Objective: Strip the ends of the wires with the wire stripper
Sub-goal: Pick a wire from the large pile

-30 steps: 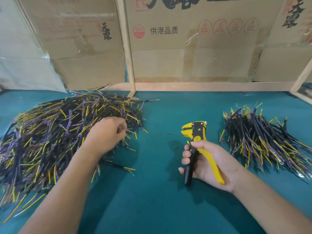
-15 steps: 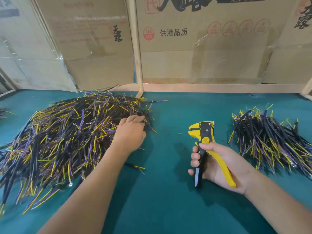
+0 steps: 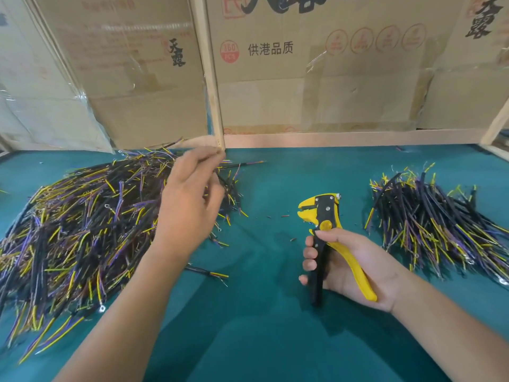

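Closest to the person, the right hand (image 3: 349, 264) rests on the green table (image 3: 261, 340) with its palm turned up. It is curled around the handles of the wire stripper (image 3: 326, 235), so the tool is ready to use without being picked up again. The handles are spread apart, and the yellow head points away from the person with its mouth facing left. That is likely so a wire can come straight in from the other hand.

A single wire (image 3: 209, 272) lies alone on the table between the two arms. Tiny dark bits (image 3: 285, 216) lie on the table near the tool's head. They look like scraps of wire cover.

A bit farther out, the left hand (image 3: 190, 205) is lifted over the edge of the big pile of wires (image 3: 82, 230). Its fingertips (image 3: 213, 157) are pressed together. It looks like they pinch a thin dark wire, but that part is blurry, so I cannot tell for sure.

The big pile is on the left, right where the left hand can reach it. A smaller pile of wires (image 3: 429, 221) sits on the right, well apart. I think the left pile waits to be stripped and the right pile is done. Keeping them apart stops them from mixing.

At the back, cardboard walls (image 3: 316, 92) stand behind the table.
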Available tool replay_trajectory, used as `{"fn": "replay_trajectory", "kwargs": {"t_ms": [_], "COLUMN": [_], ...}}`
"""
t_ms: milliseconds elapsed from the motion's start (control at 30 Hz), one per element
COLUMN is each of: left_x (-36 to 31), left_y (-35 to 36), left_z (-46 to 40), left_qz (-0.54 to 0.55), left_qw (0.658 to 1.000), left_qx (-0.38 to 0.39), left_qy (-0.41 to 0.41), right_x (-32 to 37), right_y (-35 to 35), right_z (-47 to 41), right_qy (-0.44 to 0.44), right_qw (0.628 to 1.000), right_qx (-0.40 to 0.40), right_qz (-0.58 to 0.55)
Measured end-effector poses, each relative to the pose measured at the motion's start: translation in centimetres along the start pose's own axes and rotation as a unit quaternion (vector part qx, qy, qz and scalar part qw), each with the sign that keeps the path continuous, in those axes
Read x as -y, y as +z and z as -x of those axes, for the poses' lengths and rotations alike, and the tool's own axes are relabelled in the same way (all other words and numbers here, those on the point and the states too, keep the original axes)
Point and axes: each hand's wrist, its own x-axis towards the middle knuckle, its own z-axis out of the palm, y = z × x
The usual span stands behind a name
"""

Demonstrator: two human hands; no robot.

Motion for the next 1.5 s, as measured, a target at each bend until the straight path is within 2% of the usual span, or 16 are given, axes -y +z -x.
{"fn": "replay_trajectory", "kwargs": {"t_ms": [100, 200, 300, 367, 433, 500, 600, 667, 767, 833, 967, 1133, 1267, 1333, 1400, 1500], "left_x": [-0.7, -0.7, -0.3, 0.1, 0.5, 0.5, 1.2, 1.6, 1.8, 1.8, 1.7, 1.7, 2.6, 2.7, 2.4, 1.9], "left_y": [-0.3, -0.2, -1.0, -1.2, -0.5, 0.5, 1.5, 1.9, 2.5, 3.0, 3.4, 3.4, 3.6, 3.6, 3.6, 3.3], "left_z": [0.0, -0.1, -0.4, -0.6, -0.4, 0.2, 1.0, 1.4, 2.5, 3.0, 2.7, 2.6, 2.6, 2.7, 2.7, 2.3], "left_qz": [0.097, 0.203, 0.187, 0.139, 0.161, 0.229, 0.248, 0.222, 0.153, 0.103, 0.064, 0.099, 0.102, 0.084, 0.098, 0.157], "left_qw": [0.990, 0.959, 0.958, 0.971, 0.976, 0.957, 0.934, 0.932, 0.927, 0.931, 0.967, 0.972, 0.962, 0.967, 0.974, 0.966], "left_qx": [-0.078, -0.140, -0.200, -0.194, -0.122, -0.012, 0.103, 0.165, 0.299, 0.329, 0.220, 0.067, 0.111, 0.130, 0.103, 0.025], "left_qy": [-0.060, -0.142, -0.082, -0.025, -0.078, -0.178, -0.236, -0.232, -0.169, -0.124, -0.115, -0.200, -0.226, -0.204, -0.179, -0.205], "right_x": [0.0, -0.1, -0.2, -0.3, -0.4, -0.5, -0.6, -0.5, -0.2, -0.1, 0.0, -0.1, -0.2, -0.1, -0.2, -0.2], "right_y": [-0.1, -0.2, -0.7, -1.3, -1.6, -1.7, -1.7, -1.5, -0.9, -0.4, 0.1, 0.0, -0.2, -0.3, -0.3, -0.3], "right_z": [0.1, 0.0, -0.2, -0.5, -0.9, -1.4, -1.6, -1.2, -0.4, -0.1, 0.1, -0.1, -0.2, -0.2, -0.2, -0.1], "right_qy": [-0.003, -0.003, -0.001, 0.000, 0.000, 0.002, 0.001, 0.000, 0.000, 0.000, 0.003, 0.003, 0.002, 0.001, 0.000, 0.000], "right_qw": [1.000, 1.000, 1.000, 0.999, 0.999, 1.000, 1.000, 1.000, 1.000, 1.000, 1.000, 1.000, 1.000, 1.000, 1.000, 1.000], "right_qx": [0.009, 0.007, 0.027, 0.044, 0.043, 0.028, 0.015, 0.023, 0.019, -0.002, -0.018, -0.019, -0.012, -0.004, -0.005, -0.002], "right_qz": [0.005, 0.006, 0.004, 0.000, -0.001, 0.004, 0.002, 0.001, 0.001, 0.003, 0.007, 0.004, -0.004, -0.003, -0.004, -0.001]}}
